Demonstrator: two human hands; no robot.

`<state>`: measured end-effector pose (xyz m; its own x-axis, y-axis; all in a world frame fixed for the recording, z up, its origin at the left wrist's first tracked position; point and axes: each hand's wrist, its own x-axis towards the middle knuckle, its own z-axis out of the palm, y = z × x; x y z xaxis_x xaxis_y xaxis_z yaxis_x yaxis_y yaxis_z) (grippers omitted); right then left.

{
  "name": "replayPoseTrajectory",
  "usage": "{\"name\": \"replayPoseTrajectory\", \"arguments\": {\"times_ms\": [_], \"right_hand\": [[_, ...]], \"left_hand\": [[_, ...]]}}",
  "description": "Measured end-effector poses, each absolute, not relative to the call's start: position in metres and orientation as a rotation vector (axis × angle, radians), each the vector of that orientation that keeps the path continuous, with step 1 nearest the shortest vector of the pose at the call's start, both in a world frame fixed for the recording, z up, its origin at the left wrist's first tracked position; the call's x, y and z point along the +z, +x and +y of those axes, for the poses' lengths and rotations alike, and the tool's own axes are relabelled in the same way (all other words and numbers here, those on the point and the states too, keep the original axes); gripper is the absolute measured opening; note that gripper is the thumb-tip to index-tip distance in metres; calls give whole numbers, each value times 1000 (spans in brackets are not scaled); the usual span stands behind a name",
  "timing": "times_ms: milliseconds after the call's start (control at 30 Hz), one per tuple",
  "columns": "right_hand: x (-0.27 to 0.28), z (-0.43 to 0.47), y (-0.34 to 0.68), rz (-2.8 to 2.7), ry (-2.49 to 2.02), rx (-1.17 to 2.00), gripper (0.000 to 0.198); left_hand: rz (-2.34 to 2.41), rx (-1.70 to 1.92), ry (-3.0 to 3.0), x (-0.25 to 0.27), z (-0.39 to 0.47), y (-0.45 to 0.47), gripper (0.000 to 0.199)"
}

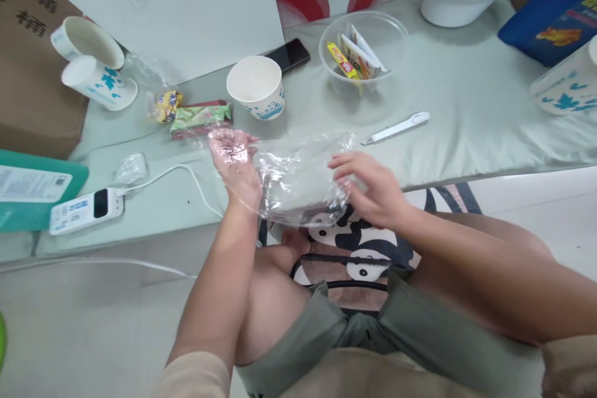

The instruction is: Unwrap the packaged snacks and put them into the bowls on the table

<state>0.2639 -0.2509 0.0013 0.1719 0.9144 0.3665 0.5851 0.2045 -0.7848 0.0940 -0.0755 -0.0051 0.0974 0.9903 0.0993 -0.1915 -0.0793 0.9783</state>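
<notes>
A crinkled clear plastic bag (298, 177) is stretched between my two hands over the table's front edge. My left hand (237, 165) is at its left end, with shiny film over the fingers; it grips the bag there. My right hand (368, 186) is at the right end, fingers curved and thumb against the film. Just beyond the bag stands a white paper cup (256, 87) with blue print. A white utility knife (396, 129) lies on the cloth to the right, its blade end toward the bag. Green and red wrapped snacks (201, 115) lie left of the cup.
Behind the cup lies a black phone (291, 56). A clear plastic bowl (364, 43) holds several packets, and a white tub (452, 9) is full of snacks. Paper cups (100, 87) stand at the left. A white power strip (86, 210) trails a cable (193, 174) across the cloth.
</notes>
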Motion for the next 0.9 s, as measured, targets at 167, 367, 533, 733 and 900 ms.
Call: {"name": "replayPoseTrajectory", "arguments": {"times_ms": [167,367,533,733,900], "right_hand": [[18,-246,290,-686,-1338,517,13],[24,-246,302,-285,-1385,626,28],[24,-252,311,-305,-1485,649,46],[36,-242,334,-365,-1651,733,39],[57,-234,350,-540,-1829,1025,17]], "left_hand": [[827,1375,1134,-1,-78,94,43],[942,1111,1126,9,-86,95,39],[952,894,1175,5,-83,95,40],[963,879,1251,12,-66,93,30],[918,724,1581,35,-51,85,29]]}}
